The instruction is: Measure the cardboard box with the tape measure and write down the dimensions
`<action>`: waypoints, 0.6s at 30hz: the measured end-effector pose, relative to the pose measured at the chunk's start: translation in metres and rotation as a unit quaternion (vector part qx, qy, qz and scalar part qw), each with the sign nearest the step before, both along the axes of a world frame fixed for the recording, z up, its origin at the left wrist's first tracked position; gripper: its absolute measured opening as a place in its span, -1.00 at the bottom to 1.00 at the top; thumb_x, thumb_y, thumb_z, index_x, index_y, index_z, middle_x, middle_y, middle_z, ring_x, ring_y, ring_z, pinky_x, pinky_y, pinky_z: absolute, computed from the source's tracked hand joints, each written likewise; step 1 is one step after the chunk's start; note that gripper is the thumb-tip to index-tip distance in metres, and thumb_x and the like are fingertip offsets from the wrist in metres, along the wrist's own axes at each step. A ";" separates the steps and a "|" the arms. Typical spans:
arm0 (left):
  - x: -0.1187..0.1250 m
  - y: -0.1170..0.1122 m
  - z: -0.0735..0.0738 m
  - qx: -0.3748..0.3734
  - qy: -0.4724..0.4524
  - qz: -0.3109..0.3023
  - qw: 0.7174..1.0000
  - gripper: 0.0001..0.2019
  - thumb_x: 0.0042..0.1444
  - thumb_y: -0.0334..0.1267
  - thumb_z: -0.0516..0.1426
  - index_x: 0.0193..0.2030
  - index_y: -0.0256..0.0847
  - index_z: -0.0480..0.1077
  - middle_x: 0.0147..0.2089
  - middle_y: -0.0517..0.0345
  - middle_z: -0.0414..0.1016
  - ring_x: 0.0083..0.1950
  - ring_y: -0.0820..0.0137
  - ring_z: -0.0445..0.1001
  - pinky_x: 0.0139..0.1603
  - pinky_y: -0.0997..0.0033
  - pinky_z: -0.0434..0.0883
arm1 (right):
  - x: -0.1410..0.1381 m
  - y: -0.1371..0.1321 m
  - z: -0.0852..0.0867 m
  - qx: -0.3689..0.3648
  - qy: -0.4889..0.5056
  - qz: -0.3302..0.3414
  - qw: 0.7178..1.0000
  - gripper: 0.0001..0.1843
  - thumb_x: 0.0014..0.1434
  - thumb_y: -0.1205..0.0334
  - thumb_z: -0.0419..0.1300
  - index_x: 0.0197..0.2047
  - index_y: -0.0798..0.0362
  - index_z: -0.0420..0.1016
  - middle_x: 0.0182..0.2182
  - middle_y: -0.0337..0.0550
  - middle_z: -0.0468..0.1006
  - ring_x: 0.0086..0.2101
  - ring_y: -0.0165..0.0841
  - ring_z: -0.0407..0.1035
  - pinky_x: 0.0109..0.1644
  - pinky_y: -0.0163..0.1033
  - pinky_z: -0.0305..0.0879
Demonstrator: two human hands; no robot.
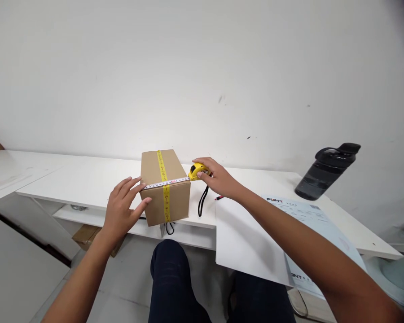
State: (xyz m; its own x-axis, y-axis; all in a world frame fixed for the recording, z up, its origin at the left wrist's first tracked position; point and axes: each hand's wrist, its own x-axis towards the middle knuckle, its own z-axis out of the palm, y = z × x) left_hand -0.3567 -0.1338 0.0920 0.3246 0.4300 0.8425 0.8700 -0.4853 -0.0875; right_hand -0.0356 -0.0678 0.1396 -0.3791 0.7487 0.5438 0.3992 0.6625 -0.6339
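Note:
A brown cardboard box [164,185] sealed with a strip of yellow tape stands near the front edge of a white table [87,179]. A white measuring tape blade [166,182] lies stretched across the box's top front edge. My left hand [123,208] presses the tape's end against the box's left corner, fingers pinched round it. My right hand [215,177] grips the yellow tape measure case [197,171] just right of the box. A black wrist strap [202,202] hangs from the case.
White paper sheets [245,233] and a printed form [306,220] overhang the table edge at the right. A dark water bottle [326,172] stands at the far right. My dark-trousered knee [170,278] is below. Another cardboard piece [85,235] lies under the table.

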 end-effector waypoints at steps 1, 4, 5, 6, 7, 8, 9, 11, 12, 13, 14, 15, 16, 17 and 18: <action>0.002 0.002 0.000 0.005 -0.005 0.004 1.000 -0.65 0.27 -0.18 0.19 0.18 -0.08 0.42 0.23 -0.01 0.51 0.32 0.11 0.39 0.30 0.01 0.37 | 0.001 0.000 -0.001 -0.005 -0.002 -0.002 1.000 -0.55 0.26 0.24 0.06 0.21 -0.10 0.40 0.13 -0.02 0.41 0.09 -0.16 0.40 0.12 0.11 0.42; -0.001 0.004 0.001 0.029 -0.008 0.006 1.000 -0.72 0.27 -0.26 0.19 0.12 -0.08 0.46 0.16 0.02 0.57 0.25 0.14 0.45 0.24 0.06 0.41 | 0.003 0.000 -0.001 0.001 -0.010 0.004 1.000 -0.54 0.26 0.25 0.06 0.22 -0.08 0.40 0.13 -0.01 0.42 0.08 -0.17 0.41 0.13 0.10 0.43; -0.003 0.003 0.003 0.043 -0.007 0.005 0.999 -0.74 0.26 -0.28 0.19 0.09 -0.07 0.48 0.13 0.03 0.59 0.23 0.15 0.48 0.22 0.07 0.42 | 0.003 -0.001 0.000 0.006 -0.012 0.007 1.000 -0.54 0.26 0.26 0.06 0.22 -0.08 0.40 0.13 -0.02 0.42 0.08 -0.17 0.41 0.14 0.10 0.42; -0.006 0.001 0.004 0.058 -0.006 0.005 0.998 -0.75 0.25 -0.30 0.21 0.06 -0.06 0.50 0.10 0.05 0.60 0.20 0.16 0.50 0.20 0.09 0.43 | 0.003 -0.003 0.002 0.011 -0.015 0.008 1.000 -0.54 0.26 0.27 0.06 0.21 -0.08 0.41 0.12 -0.02 0.43 0.08 -0.17 0.41 0.14 0.09 0.42; -0.008 -0.002 0.006 0.073 -0.005 0.007 0.997 -0.76 0.24 -0.31 0.22 0.04 -0.05 0.51 0.08 0.05 0.61 0.19 0.16 0.51 0.18 0.09 0.44 | 0.005 -0.006 0.005 0.014 -0.017 0.008 1.000 -0.54 0.26 0.27 0.07 0.21 -0.09 0.42 0.12 -0.03 0.43 0.07 -0.18 0.41 0.15 0.09 0.42; -0.011 -0.007 0.009 0.086 -0.004 0.009 0.996 -0.75 0.22 -0.33 0.23 0.03 -0.05 0.51 0.07 0.05 0.61 0.18 0.16 0.51 0.18 0.09 0.44 | 0.008 -0.010 0.009 0.015 -0.017 0.004 1.000 -0.55 0.26 0.26 0.08 0.21 -0.10 0.43 0.12 -0.04 0.44 0.07 -0.18 0.42 0.14 0.08 0.43; -0.012 -0.014 0.011 0.097 -0.003 0.011 0.995 -0.73 0.20 -0.36 0.25 0.04 -0.04 0.52 0.07 0.04 0.62 0.19 0.15 0.51 0.18 0.07 0.44 | 0.012 -0.015 0.013 0.013 -0.016 0.000 1.000 -0.55 0.27 0.24 0.10 0.21 -0.11 0.44 0.11 -0.06 0.46 0.05 -0.17 0.42 0.12 0.07 0.44; -0.010 -0.033 0.012 0.112 -0.005 0.006 0.994 -0.64 0.15 -0.41 0.29 0.08 -0.05 0.51 0.07 0.01 0.61 0.18 0.12 0.51 0.18 0.03 0.44 | 0.025 -0.032 0.020 -0.002 -0.012 -0.008 1.000 -0.57 0.26 0.20 0.16 0.20 -0.12 0.47 0.10 -0.07 0.49 0.02 -0.17 0.44 0.06 0.04 0.46; -0.005 -0.044 0.010 0.113 -0.004 -0.003 0.994 -0.58 0.11 -0.44 0.31 0.11 -0.06 0.50 0.06 0.00 0.61 0.17 0.12 0.51 0.19 0.00 0.43 | 0.033 -0.043 0.022 -0.015 -0.011 -0.007 1.000 -0.57 0.25 0.18 0.19 0.19 -0.12 0.48 0.09 -0.08 0.51 0.00 -0.17 0.45 0.03 0.02 0.46; 0.001 -0.056 0.006 0.114 -0.002 -0.017 0.993 -0.53 0.07 -0.47 0.33 0.13 -0.06 0.49 0.04 -0.01 0.62 0.15 0.12 0.52 0.21 -0.03 0.43 | 0.042 -0.056 0.021 -0.033 -0.012 -0.002 0.999 -0.58 0.24 0.16 0.22 0.18 -0.12 0.49 0.08 -0.08 0.53 -0.01 -0.17 0.46 0.00 0.00 0.46; 0.010 -0.068 0.000 0.114 0.003 -0.035 0.993 -0.48 0.04 -0.50 0.35 0.15 -0.05 0.49 0.01 0.00 0.62 0.16 0.12 0.51 0.24 -0.05 0.42 | 0.050 -0.070 0.018 -0.056 -0.015 0.008 0.998 -0.57 0.23 0.14 0.26 0.18 -0.13 0.50 0.07 -0.09 0.54 -0.02 -0.17 0.46 -0.01 -0.02 0.46; 0.021 -0.079 -0.008 0.115 0.005 -0.056 0.992 -0.44 0.01 -0.52 0.36 0.15 -0.04 0.49 -0.01 0.03 0.62 0.20 0.13 0.48 0.27 -0.05 0.41 | 0.057 -0.085 0.013 -0.084 -0.018 0.023 0.996 -0.56 0.23 0.13 0.28 0.18 -0.14 0.51 0.07 -0.10 0.55 -0.02 -0.17 0.46 -0.02 -0.04 0.45; 0.034 -0.089 -0.019 0.114 0.001 -0.083 0.990 -0.42 -0.01 -0.54 0.36 0.15 -0.02 0.49 -0.02 0.05 0.60 0.26 0.13 0.44 0.30 -0.03 0.41 | 0.063 -0.101 0.005 -0.117 -0.016 0.040 0.992 -0.56 0.23 0.11 0.30 0.18 -0.16 0.51 0.05 -0.10 0.55 -0.03 -0.18 0.47 -0.02 -0.05 0.45; 0.049 -0.097 -0.032 0.104 -0.012 -0.112 0.988 -0.42 -0.02 -0.54 0.36 0.13 0.01 0.50 0.01 0.06 0.58 0.33 0.14 0.37 0.33 0.00 0.41 | 0.066 -0.117 -0.006 -0.157 -0.009 0.059 0.986 -0.55 0.22 0.10 0.32 0.19 -0.17 0.51 0.03 -0.11 0.56 -0.04 -0.19 0.47 -0.02 -0.07 0.45; 0.065 -0.104 -0.047 0.086 -0.035 -0.144 0.985 -0.45 0.00 -0.53 0.35 0.11 0.05 0.51 0.06 0.07 0.56 0.41 0.16 0.28 0.35 0.03 0.40 | 0.067 -0.132 -0.020 -0.201 0.008 0.076 0.977 -0.54 0.21 0.10 0.33 0.19 -0.17 0.51 0.01 -0.11 0.56 -0.06 -0.20 0.47 -0.03 -0.10 0.45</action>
